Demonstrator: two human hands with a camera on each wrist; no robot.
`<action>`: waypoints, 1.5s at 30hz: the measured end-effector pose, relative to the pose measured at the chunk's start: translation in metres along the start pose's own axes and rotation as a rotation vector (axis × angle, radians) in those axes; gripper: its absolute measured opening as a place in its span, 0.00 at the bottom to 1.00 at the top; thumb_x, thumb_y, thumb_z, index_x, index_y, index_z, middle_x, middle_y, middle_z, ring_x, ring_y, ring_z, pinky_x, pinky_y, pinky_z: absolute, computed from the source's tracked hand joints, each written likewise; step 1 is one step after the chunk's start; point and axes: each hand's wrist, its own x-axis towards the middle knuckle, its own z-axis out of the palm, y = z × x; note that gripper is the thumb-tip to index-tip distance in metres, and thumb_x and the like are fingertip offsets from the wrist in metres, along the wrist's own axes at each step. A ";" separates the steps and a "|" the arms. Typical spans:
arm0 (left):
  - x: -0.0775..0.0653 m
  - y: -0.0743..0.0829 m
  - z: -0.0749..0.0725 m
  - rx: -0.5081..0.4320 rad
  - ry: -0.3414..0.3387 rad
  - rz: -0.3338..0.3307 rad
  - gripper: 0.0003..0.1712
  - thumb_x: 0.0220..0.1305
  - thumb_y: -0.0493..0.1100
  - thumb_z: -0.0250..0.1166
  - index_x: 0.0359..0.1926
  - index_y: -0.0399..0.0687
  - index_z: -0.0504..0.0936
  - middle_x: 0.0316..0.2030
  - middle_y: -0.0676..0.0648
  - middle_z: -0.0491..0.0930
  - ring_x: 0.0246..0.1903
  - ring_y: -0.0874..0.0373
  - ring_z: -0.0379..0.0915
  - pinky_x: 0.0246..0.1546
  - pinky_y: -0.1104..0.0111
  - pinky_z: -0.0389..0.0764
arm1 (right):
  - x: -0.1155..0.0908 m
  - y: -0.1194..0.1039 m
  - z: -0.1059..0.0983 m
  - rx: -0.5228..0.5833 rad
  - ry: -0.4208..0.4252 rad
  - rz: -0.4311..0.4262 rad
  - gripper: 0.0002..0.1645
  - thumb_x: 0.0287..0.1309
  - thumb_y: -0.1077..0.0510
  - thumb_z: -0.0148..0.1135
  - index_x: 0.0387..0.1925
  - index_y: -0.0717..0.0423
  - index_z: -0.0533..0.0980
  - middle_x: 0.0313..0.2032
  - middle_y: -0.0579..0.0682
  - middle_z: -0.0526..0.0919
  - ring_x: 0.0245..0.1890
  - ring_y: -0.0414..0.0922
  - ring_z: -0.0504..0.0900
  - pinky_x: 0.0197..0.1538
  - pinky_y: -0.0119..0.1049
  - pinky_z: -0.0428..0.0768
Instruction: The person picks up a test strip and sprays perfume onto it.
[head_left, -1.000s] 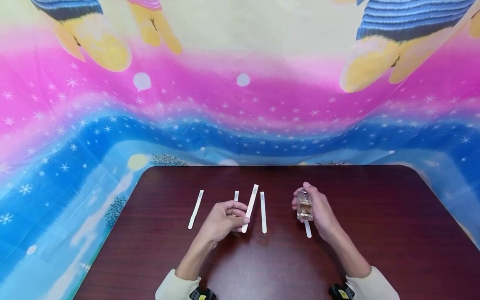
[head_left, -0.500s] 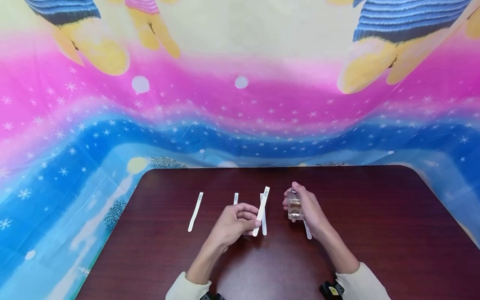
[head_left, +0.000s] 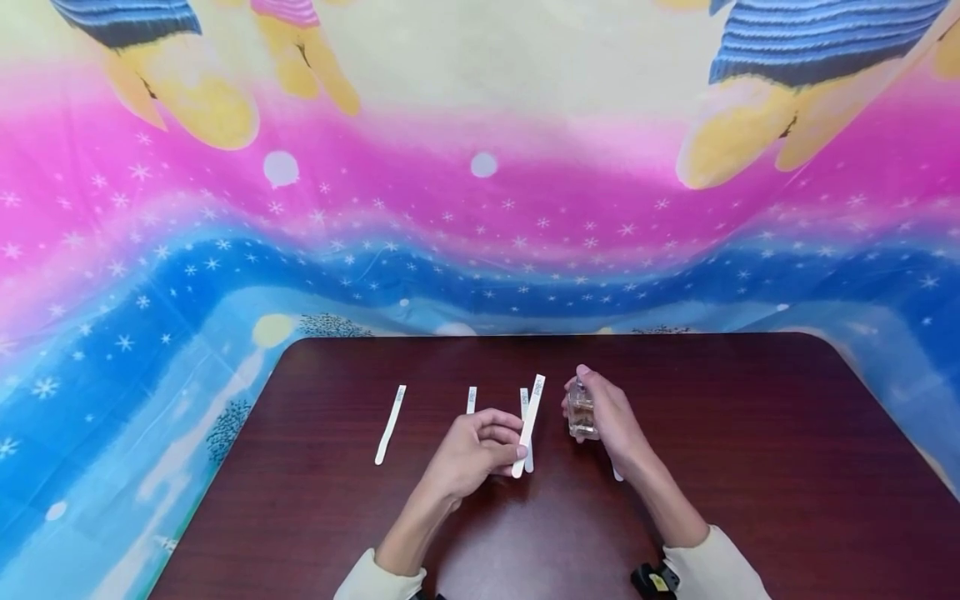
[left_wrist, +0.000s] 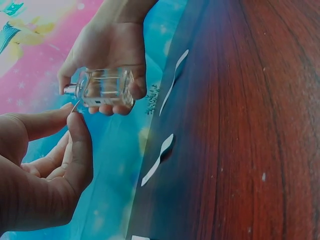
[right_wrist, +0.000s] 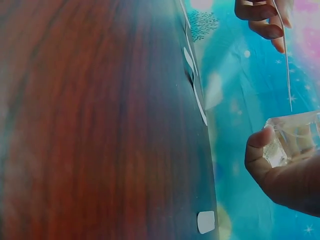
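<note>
My left hand (head_left: 476, 454) pinches a white paper test strip (head_left: 531, 421) between thumb and fingers near its lower end, the printed end up and tilted right. A clear glass perfume bottle (head_left: 582, 412) with pale amber liquid sits in the grip of my right hand (head_left: 618, 421), one digit on the silver spray top (left_wrist: 70, 89). The bottle faces the strip across a small gap in the head view. Edge-on in the right wrist view, the held strip (right_wrist: 287, 65) reaches down close to the bottle (right_wrist: 295, 132).
Several more strips lie on the dark wooden table (head_left: 300, 500). One strip (head_left: 391, 423) is at the left, another (head_left: 472, 399) is partly behind my left hand. A third strip (head_left: 524, 402) lies beneath the held one; the right hand mostly covers another (head_left: 618, 476). A patterned cloth (head_left: 480, 250) hangs behind.
My left hand has moved right with its strip, which now overlaps a strip on the table. My right hand has brought the bottle left, narrowing the gap and covering more of the rightmost strip.
</note>
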 end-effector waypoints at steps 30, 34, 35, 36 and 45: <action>-0.006 0.004 0.005 -0.038 -0.012 0.015 0.22 0.61 0.27 0.73 0.56 0.30 0.82 0.39 0.42 0.86 0.31 0.63 0.84 0.33 0.71 0.90 | -0.002 0.005 0.005 0.060 0.006 -0.025 0.29 0.87 0.39 0.39 0.52 0.61 0.72 0.32 0.52 0.76 0.32 0.48 0.82 0.41 0.52 0.92; -0.007 0.004 0.005 -0.043 -0.018 0.010 0.21 0.61 0.26 0.72 0.56 0.30 0.82 0.39 0.43 0.86 0.31 0.63 0.84 0.33 0.71 0.90 | -0.002 0.007 0.005 0.051 0.027 -0.045 0.29 0.87 0.39 0.39 0.50 0.61 0.73 0.31 0.51 0.77 0.32 0.49 0.83 0.41 0.51 0.92; -0.007 0.004 0.005 -0.044 -0.019 0.010 0.21 0.61 0.26 0.72 0.56 0.30 0.82 0.38 0.43 0.86 0.31 0.63 0.84 0.33 0.71 0.90 | -0.002 0.007 0.005 0.052 0.030 -0.047 0.29 0.87 0.39 0.39 0.50 0.61 0.73 0.31 0.51 0.77 0.32 0.49 0.84 0.41 0.51 0.92; -0.007 0.004 0.005 -0.044 -0.018 0.008 0.21 0.61 0.26 0.72 0.56 0.30 0.82 0.38 0.43 0.86 0.31 0.63 0.84 0.33 0.71 0.90 | -0.002 0.007 0.005 0.053 0.031 -0.048 0.29 0.87 0.39 0.39 0.50 0.61 0.73 0.31 0.51 0.77 0.32 0.48 0.83 0.41 0.51 0.92; -0.008 0.007 0.008 -0.056 -0.020 0.007 0.21 0.61 0.26 0.73 0.56 0.30 0.82 0.36 0.47 0.85 0.31 0.64 0.84 0.33 0.71 0.90 | -0.002 0.004 0.006 -0.006 0.060 -0.040 0.27 0.86 0.42 0.42 0.47 0.61 0.73 0.28 0.51 0.75 0.28 0.46 0.81 0.37 0.49 0.92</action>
